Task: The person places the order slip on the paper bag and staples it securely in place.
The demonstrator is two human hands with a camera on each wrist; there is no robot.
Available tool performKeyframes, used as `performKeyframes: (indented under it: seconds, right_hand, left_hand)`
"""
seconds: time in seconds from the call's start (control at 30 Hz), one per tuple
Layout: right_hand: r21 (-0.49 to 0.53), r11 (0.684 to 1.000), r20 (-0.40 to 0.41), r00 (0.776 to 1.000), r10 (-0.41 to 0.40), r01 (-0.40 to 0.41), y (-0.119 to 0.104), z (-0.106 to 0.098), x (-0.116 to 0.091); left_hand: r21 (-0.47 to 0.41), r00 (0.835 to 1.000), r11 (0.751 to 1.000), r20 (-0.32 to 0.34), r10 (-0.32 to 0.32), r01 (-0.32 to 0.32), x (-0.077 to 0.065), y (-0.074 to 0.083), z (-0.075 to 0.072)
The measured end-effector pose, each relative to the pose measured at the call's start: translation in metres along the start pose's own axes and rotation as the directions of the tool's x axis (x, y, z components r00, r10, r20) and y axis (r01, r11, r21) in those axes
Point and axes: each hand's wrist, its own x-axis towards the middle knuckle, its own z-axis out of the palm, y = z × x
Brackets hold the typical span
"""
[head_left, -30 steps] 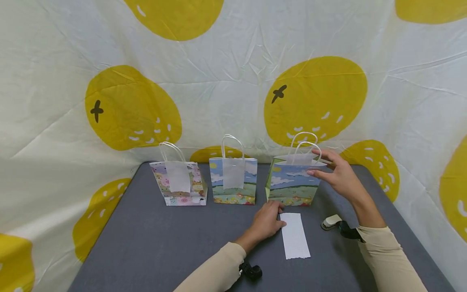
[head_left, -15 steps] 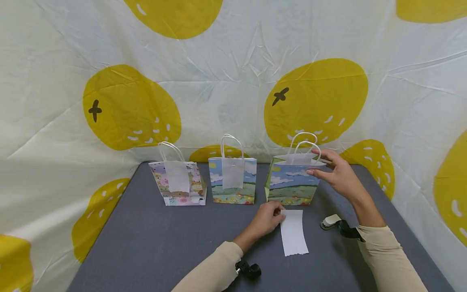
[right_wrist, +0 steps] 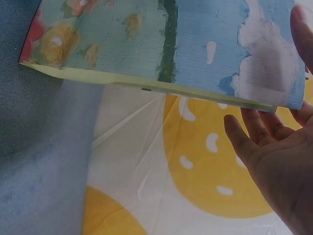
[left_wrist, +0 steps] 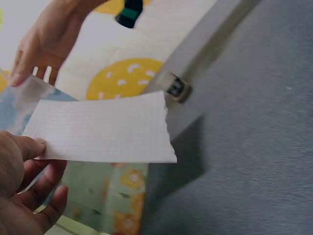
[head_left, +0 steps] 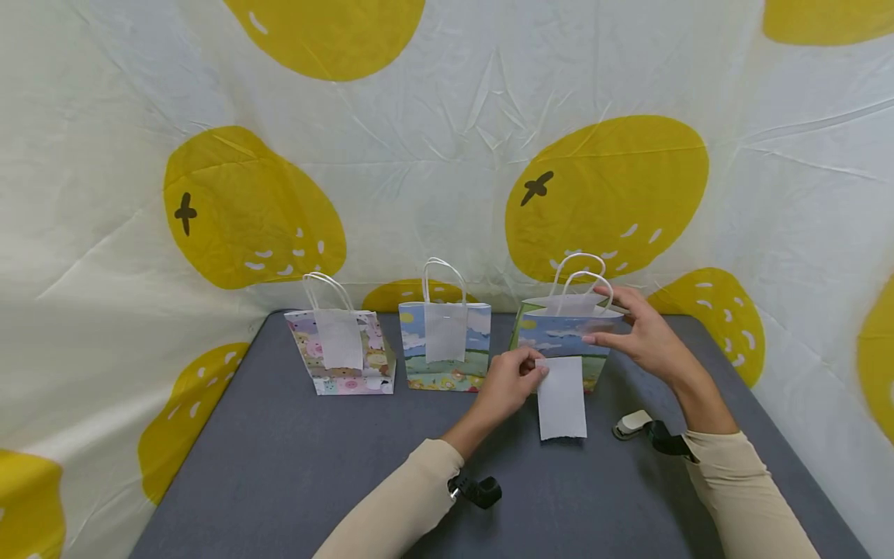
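Note:
My left hand (head_left: 508,384) pinches a slip of lined paper (head_left: 563,400) by its upper left corner. The slip hangs in front of the rightmost paper gift bag (head_left: 559,334), covering part of its meadow-and-sky print. In the left wrist view, the slip's torn short edge (left_wrist: 168,129) faces away from the pinching thumb. My right hand (head_left: 649,338) holds that bag by its upper right edge, the thumb on the front and other fingers behind. The bag stands upright with its mouth spread and both white handles up.
Two more paper bags stand to the left: one with a meadow print (head_left: 412,341), one with cartoon animals (head_left: 380,349). Each has a white slip at its front. A small white-topped object, seemingly a stapler (head_left: 632,424), lies on the grey table (head_left: 314,481) near my right wrist.
My left hand has lifted the paper slip off the table and raised it to the front of the right bag. My right hand keeps its hold on the bag.

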Motion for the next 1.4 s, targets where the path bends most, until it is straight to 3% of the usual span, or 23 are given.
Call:
performKeyframes:
  seconds: [0.2,0.47,0.8,1.23,1.4]
  right_hand:
    - [-0.024,0.999,-0.021,0.999,-0.036,0.036,-0.001,0.001,0.002]
    - [-0.034,0.996,-0.04,0.996,-0.08,0.079,0.001,0.004,0.006]
    - [-0.059,0.993,-0.078,0.991,-0.106,0.101,0.003,0.009,0.01]
    - [-0.056,0.995,-0.079,0.993,-0.091,0.087,-0.001,0.014,0.014]
    - [-0.068,0.992,-0.086,0.99,-0.108,0.102,0.0,0.017,0.015]
  left_hand:
    - [0.022,0.992,0.996,-0.091,0.084,-0.083,0.012,0.016,-0.006]
    - [0.044,0.974,0.988,-0.161,0.156,-0.151,0.019,0.032,-0.01]
    - [0.06,0.954,0.989,-0.261,0.15,-0.139,0.024,0.045,-0.008]
    - [0.109,0.934,0.987,-0.325,0.145,-0.116,0.031,0.048,-0.005]
    - [0.127,0.935,0.987,-0.329,0.132,-0.095,0.034,0.05,-0.004]
